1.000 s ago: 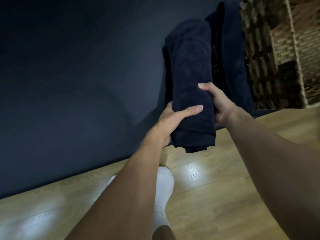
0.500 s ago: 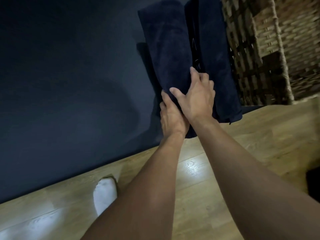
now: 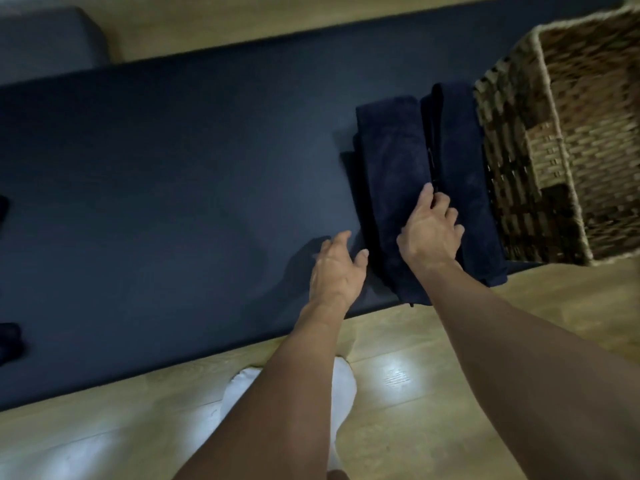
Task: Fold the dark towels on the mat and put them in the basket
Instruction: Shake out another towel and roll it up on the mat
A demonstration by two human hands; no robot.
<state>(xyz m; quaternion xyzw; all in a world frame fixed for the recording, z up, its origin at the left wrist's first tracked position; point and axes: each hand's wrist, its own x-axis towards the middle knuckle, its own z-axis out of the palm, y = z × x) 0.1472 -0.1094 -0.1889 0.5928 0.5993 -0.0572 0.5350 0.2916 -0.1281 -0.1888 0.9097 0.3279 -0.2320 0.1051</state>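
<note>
Towels (image 3: 464,174), two, lie folded side by side on the mat (image 3: 173,168), just left of the basket (image 3: 519,174); none seems inside yet. Right hand (image 3: 431,233) curls over the left towel (image 3: 394,174) edge; left hand (image 3: 337,268) hovers wide beside it.

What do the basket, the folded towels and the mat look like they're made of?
Basket: woven wicker or similar fibre, with tan and brown strands in a visible weave and a rope-like rim; natural or synthetic is unclear.
Folded towels: dark navy cloth, probably terry, matte with a slightly fuzzy nap.
Mat: smooth, matte, dark surface, possibly foam or vinyl; the look leaves it open.
</note>
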